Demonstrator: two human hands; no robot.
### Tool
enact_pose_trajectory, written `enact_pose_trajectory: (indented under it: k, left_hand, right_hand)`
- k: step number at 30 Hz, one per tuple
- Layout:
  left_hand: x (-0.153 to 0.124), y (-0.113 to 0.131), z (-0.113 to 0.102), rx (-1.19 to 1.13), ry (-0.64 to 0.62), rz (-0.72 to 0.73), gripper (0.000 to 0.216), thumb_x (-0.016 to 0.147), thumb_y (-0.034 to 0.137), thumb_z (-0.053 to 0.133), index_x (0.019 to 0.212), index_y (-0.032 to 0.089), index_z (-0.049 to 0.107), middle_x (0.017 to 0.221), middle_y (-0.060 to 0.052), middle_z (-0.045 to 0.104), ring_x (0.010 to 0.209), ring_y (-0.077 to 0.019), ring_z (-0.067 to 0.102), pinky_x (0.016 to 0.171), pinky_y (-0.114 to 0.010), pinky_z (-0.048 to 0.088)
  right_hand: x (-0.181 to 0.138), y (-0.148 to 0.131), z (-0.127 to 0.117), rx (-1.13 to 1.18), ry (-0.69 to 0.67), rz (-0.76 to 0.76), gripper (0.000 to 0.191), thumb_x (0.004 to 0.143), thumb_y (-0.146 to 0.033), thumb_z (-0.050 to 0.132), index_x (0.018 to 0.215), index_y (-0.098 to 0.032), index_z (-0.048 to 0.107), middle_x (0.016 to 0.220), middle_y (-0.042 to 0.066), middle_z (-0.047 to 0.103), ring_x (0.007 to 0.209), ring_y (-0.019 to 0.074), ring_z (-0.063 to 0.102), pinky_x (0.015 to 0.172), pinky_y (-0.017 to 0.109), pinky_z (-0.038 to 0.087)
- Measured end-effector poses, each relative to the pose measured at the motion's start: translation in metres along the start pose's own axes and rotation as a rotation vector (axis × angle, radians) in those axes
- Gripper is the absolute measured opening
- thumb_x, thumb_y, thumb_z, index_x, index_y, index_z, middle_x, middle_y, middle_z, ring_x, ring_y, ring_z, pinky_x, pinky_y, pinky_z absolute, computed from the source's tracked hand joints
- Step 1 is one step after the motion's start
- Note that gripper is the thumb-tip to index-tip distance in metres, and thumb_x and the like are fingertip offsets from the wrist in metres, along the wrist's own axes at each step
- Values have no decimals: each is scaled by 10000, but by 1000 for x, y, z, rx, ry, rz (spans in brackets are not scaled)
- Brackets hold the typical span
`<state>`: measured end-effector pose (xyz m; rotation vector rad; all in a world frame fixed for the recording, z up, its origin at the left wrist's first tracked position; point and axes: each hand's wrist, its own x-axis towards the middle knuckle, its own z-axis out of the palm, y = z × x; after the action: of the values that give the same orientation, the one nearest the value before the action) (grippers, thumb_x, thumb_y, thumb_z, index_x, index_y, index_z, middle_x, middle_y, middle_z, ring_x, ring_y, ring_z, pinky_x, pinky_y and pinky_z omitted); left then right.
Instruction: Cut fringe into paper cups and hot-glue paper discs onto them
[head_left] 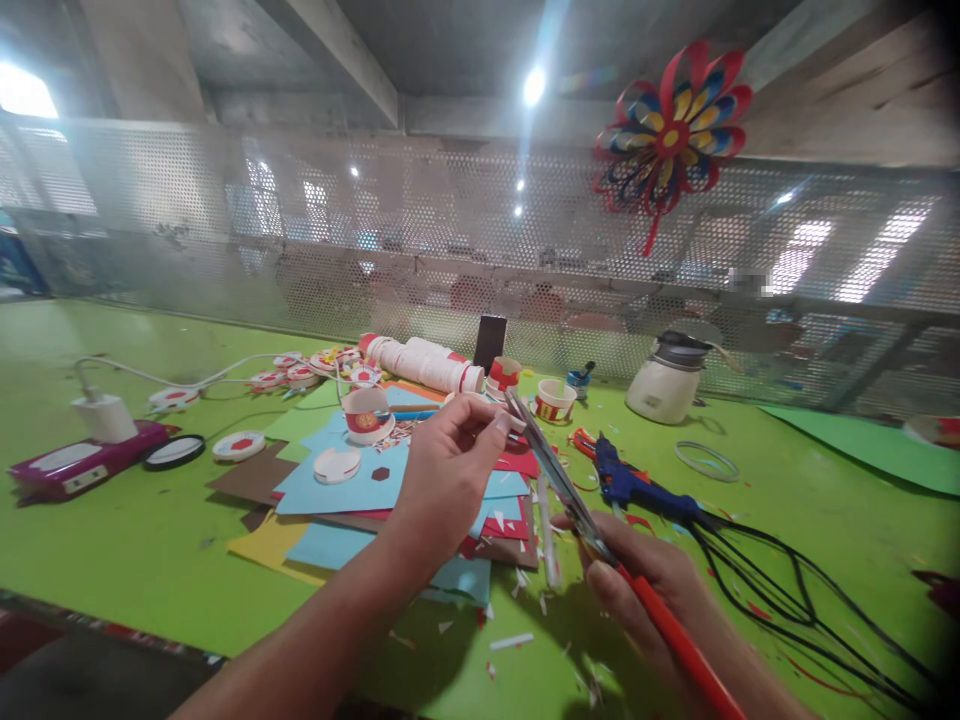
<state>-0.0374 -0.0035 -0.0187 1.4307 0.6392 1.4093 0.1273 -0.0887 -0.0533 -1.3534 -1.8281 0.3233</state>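
Observation:
My right hand (645, 585) is closed round the red handles of a pair of scissors (559, 480), whose blades point up and away toward my left hand. My left hand (450, 465) pinches a small piece at the blade tips, too small to name. Both hands hover over a pile of coloured paper sheets (352, 490), blue, red, brown and yellow, lying on the green table (120, 560). White and red paper scraps (517, 620) are scattered below my hands.
A blue glue gun (630, 482) with black cables lies right of the scissors. Paper cups (424, 362), cut cup rings (238, 445), a white kettle (667, 380), a purple power strip (82, 462) and a hanging paper pinwheel (671, 130) stand further back.

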Motion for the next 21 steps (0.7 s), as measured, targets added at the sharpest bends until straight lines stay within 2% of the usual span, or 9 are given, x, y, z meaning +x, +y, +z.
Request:
enact_pose_trajectory:
  k: [15, 21]
  left_hand:
    - [1, 1, 0, -8, 7, 2, 87, 758, 220, 598, 720, 146, 573, 748, -36, 648, 696, -129, 588, 710, -287, 484]
    - [-1, 0, 0, -2, 8, 9, 90, 761, 225, 595, 719, 150, 569, 753, -36, 643, 697, -127, 587, 715, -286, 483]
  right_hand:
    - [-1, 1, 4, 23, 76, -6, 446, 823, -526, 457, 965, -176, 694, 590, 5, 582, 495, 136, 500, 467, 227, 389]
    - [0, 1, 1, -4, 13, -16, 438, 835, -516, 436, 973, -186, 690, 558, -5, 525, 469, 128, 448, 455, 229, 366]
